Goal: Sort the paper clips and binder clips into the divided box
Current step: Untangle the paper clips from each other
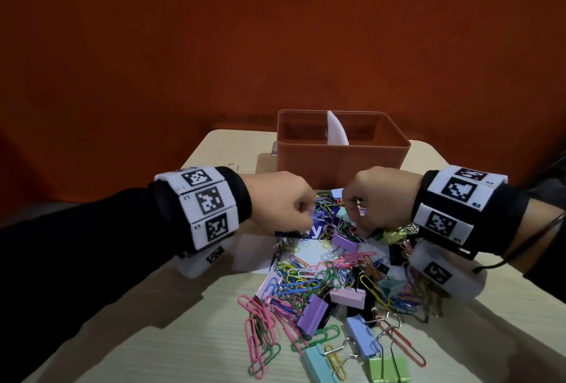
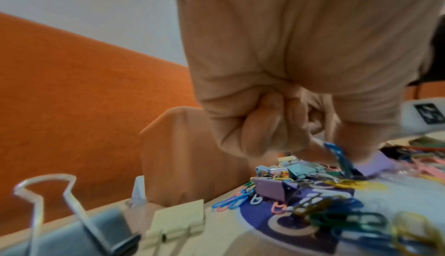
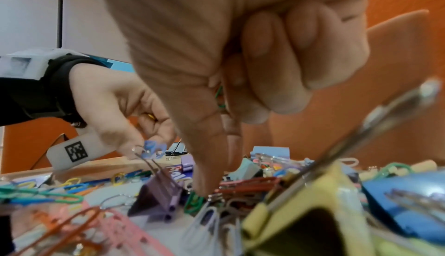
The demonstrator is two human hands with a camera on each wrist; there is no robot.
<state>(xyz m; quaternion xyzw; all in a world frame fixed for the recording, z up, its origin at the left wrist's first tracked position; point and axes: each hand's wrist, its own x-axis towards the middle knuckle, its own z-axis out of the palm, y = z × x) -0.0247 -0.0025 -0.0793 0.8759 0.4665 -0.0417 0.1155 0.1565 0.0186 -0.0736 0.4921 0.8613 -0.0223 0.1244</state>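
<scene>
A heap of coloured paper clips and pastel binder clips (image 1: pixel 330 278) covers the table in front of the orange divided box (image 1: pixel 343 162), which has a white divider (image 1: pixel 337 131). My left hand (image 1: pixel 294 208) hovers over the heap's far left with its fingers curled, pinching a blue paper clip (image 2: pixel 337 157) that still touches the heap. My right hand (image 1: pixel 364 214) is beside it, fingers curled round a green paper clip (image 3: pixel 220 96). Its thumb tip reaches down onto the heap by a purple binder clip (image 3: pixel 159 199).
A white sheet with a blue print (image 1: pixel 318 231) lies under the clips. A black binder clip (image 2: pixel 96 231) and a cream one (image 2: pixel 178 220) sit apart at the left near the box. An orange wall (image 1: pixel 275 30) stands right behind the table.
</scene>
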